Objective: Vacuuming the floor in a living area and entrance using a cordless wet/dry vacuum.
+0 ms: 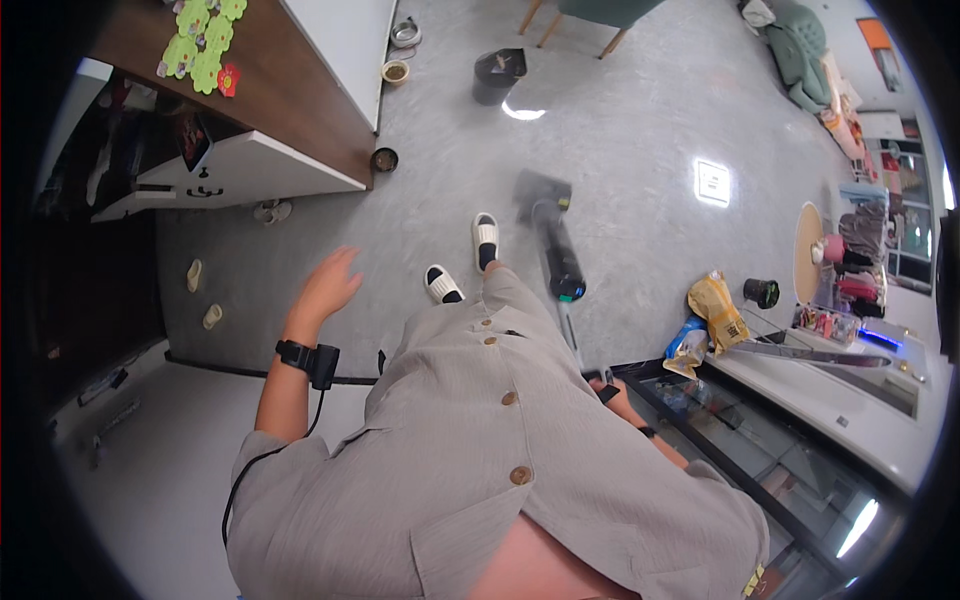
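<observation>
My right hand (pixel 618 397) is closed around the handle of an upright vacuum cleaner (pixel 562 262), partly hidden beside my shirt. The cleaner has a dark body and a thin grey pole. Its floor head (pixel 543 192) lies on the grey floor ahead of my feet and is smeared by motion. My left hand (pixel 332 285) hangs in the air to the left, holding nothing, with its fingers stretched out. A black device (pixel 322 366) with a cable is strapped to my left wrist.
A white cabinet door (pixel 270 170) stands open on the left, with a small dark bowl (pixel 384 160) at its corner. Ahead are a black bin (pixel 498 78) and a green chair (pixel 610 10). Yellow (pixel 718 310) and blue bags (pixel 686 347) sit by the glass-topped counter on the right.
</observation>
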Action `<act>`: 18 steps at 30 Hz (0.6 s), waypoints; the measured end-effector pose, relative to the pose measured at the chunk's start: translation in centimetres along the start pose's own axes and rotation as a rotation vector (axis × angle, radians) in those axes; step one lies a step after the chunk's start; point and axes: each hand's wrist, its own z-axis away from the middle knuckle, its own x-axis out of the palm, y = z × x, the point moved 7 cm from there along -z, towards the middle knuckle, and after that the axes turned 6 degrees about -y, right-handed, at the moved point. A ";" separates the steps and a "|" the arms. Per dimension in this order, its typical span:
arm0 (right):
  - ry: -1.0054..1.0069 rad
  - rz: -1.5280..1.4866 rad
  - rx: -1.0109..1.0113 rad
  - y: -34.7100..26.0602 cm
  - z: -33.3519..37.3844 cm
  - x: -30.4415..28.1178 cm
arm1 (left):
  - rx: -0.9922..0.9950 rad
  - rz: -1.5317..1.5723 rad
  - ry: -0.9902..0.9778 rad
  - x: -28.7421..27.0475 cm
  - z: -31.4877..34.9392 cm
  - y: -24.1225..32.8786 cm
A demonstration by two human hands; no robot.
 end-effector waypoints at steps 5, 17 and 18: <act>-0.066 -0.045 -0.047 1.8 6.7 -0.8 | 0.083 -0.005 -0.017 0.6 -3.3 3.0; -0.125 -0.411 0.192 -6.2 -1.4 -5.7 | 0.055 0.073 -0.026 2.6 -3.7 6.1; -0.150 -0.372 0.103 -7.3 -4.6 -7.1 | 0.056 0.066 -0.024 3.1 -3.6 6.5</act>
